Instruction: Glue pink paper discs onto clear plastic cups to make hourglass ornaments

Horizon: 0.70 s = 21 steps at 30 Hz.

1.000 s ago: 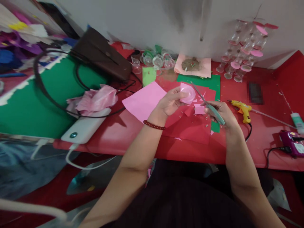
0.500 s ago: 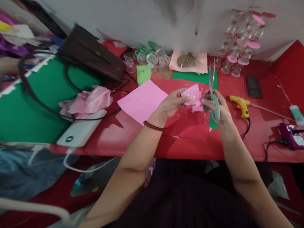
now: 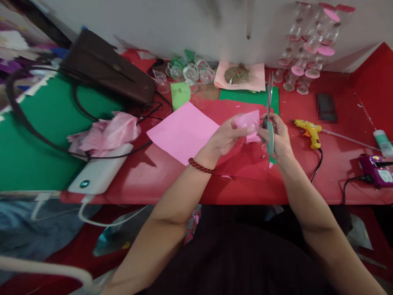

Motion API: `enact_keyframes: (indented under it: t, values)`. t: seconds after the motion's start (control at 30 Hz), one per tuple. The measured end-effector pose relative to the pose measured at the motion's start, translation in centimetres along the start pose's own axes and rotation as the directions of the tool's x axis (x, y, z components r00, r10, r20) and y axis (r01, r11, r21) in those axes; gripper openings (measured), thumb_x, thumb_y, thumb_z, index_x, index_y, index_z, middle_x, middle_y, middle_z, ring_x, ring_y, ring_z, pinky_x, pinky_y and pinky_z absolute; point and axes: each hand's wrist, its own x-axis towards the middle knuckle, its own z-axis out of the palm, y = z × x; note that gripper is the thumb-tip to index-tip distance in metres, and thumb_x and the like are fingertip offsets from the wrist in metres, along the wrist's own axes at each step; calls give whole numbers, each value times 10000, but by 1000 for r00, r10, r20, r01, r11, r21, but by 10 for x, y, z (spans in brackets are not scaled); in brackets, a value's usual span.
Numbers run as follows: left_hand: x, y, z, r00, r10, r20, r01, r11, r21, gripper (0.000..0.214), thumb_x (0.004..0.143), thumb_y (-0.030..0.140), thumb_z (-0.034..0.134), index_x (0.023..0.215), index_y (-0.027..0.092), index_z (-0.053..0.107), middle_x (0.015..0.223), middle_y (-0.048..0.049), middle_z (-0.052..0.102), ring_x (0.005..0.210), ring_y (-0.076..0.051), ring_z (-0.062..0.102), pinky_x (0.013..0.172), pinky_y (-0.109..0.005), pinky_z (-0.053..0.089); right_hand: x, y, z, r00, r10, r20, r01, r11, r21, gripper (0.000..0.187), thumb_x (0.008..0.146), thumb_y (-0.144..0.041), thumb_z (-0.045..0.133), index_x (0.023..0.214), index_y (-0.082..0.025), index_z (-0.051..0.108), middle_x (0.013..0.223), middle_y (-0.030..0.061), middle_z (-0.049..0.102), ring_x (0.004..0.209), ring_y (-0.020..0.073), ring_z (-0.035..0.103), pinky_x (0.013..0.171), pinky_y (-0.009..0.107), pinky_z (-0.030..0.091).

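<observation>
My left hand (image 3: 227, 135) pinches a small clear plastic cup backed with pink paper (image 3: 247, 121), holding it above the red table (image 3: 172, 180). Beside it, my right hand (image 3: 276, 137) grips teal-handled scissors (image 3: 269, 119), blades pointing up and away, right next to the cup. Under my hands lie a red paper sheet (image 3: 245, 162) and a small pink scrap (image 3: 253, 138). A large pink paper sheet (image 3: 182, 132) lies to the left.
A yellow glue gun (image 3: 308, 131) with its cord lies to the right, and a purple device (image 3: 376, 171) further right. Clear cups (image 3: 190, 73), green paper (image 3: 245, 97), a brown bag (image 3: 104, 69), crumpled pink plastic (image 3: 107, 131) and a white power bank (image 3: 98, 172) fill the back and left.
The scissors swung from lying slanted over the table to pointing upright. My right hand moved in close to the cup in my left hand. The camera view dropped slightly.
</observation>
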Motion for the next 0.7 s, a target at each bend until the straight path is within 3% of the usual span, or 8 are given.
enact_keyframes:
  t: [0.13,0.3,0.47,0.57,0.7]
  values:
    - [2,-3,-1,999,6,-34,-6,1000,-16,511,618,247,1011,1054,214,746,950,5,772,873,-146,731,838,-273,568,0,5,1,1000,-13,-18,13,999,-30,524,724,-548,866,1064,-290,562,795,-39,526,699,138,499,615,288,401]
    - [7,-2,-8,987,43,-155,-58,994,-92,404,649,314,987,943,209,731,904,6,772,836,-144,734,801,-273,603,1,4,-1,999,-27,-20,26,998,-53,541,765,-676,855,1036,-300,575,769,-41,467,680,138,456,598,287,389]
    - [8,6,-12,967,55,-247,-93,985,-143,365,637,339,985,883,213,747,904,-4,801,845,-148,742,818,-261,629,-2,-8,-6,973,156,170,-156,988,-14,709,626,-844,860,957,-286,575,762,-43,479,641,131,442,557,283,358]
    - [8,9,-12,963,43,-265,-90,981,-171,352,599,325,1004,824,221,753,871,9,792,810,-135,721,788,-250,626,-5,-14,-6,942,187,277,-181,982,-47,745,590,-855,875,961,-274,593,749,-49,487,633,122,437,567,281,360]
    - [9,10,-12,970,27,-243,-84,970,-228,385,551,308,1030,805,210,758,872,16,790,786,-116,706,769,-233,616,-4,-11,-7,927,202,316,-196,979,-52,707,610,-815,895,953,-268,608,712,-58,485,599,104,421,551,271,334]
